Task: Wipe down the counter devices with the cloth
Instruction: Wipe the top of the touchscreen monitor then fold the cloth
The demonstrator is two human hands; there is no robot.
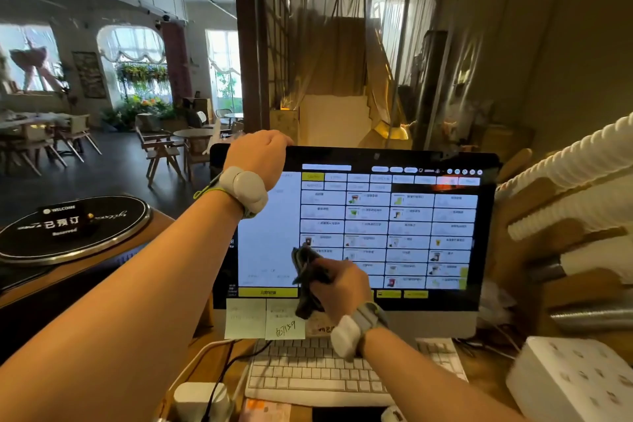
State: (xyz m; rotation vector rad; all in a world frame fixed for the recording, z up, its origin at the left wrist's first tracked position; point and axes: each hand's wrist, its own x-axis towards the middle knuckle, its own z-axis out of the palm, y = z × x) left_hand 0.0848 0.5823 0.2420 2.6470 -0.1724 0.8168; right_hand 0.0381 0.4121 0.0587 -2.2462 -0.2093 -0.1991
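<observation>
Two hands busy: our left hand (pixel 262 152) grips monitor (pixel 445 300) top edge, right hand (pixel 339 281) bunches cloth (pixel 305 267) against screen (pixel 267 233). We judge mid-wipe; next, sweep rightward.

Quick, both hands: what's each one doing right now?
Left hand: grips the top edge of the monitor.
Right hand: grips the dark cloth.

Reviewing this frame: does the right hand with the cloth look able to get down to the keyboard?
Probably yes. The right hand grips the cloth against the monitor screen, and the keyboard lies right below that wrist, with nothing showing on its keys.
</observation>
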